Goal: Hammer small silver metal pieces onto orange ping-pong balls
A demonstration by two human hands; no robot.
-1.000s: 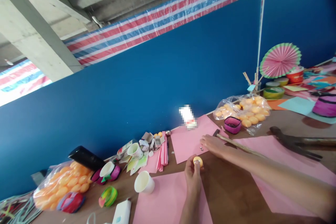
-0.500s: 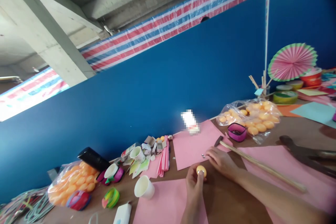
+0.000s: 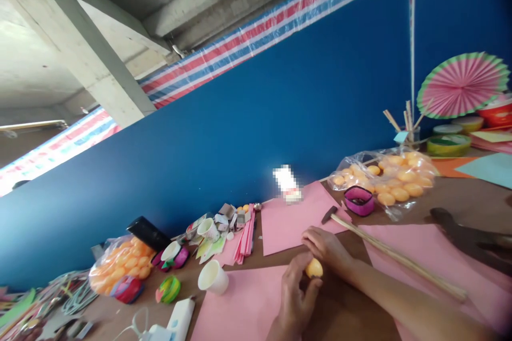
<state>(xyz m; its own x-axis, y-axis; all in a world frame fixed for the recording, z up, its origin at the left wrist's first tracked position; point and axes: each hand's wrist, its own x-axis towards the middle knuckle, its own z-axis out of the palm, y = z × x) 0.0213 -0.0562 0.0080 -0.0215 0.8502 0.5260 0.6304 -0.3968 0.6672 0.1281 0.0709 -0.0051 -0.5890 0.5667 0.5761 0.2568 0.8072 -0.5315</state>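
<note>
My left hand (image 3: 298, 295) is closed on an orange ping-pong ball (image 3: 314, 268), pinched between thumb and fingers. A small dark spot shows at the ball's lower edge, by the thumb. Just beyond and to the right, my right hand (image 3: 326, 248) has its fingers drawn together over the edge of a pink paper sheet (image 3: 286, 224). Whatever sits under those fingertips is hidden. A hammer (image 3: 384, 248) with a wooden handle lies to the right of my right hand. Left of my left hand, another pink sheet (image 3: 244, 303) lies on the brown table.
A white paper cup (image 3: 213, 278) stands at the left sheet's edge. Bags of orange balls (image 3: 404, 176) lie at right and at left (image 3: 124, 264). A magenta pouch (image 3: 359, 201), dark pliers-like tool (image 3: 460, 232), power strip (image 3: 181, 319) and blue partition (image 3: 240, 133) surround the workspace.
My left hand has turned the ball and brought it closer to my right hand. My right hand has shifted slightly left, and the small metal pieces by its fingertips no longer show.
</note>
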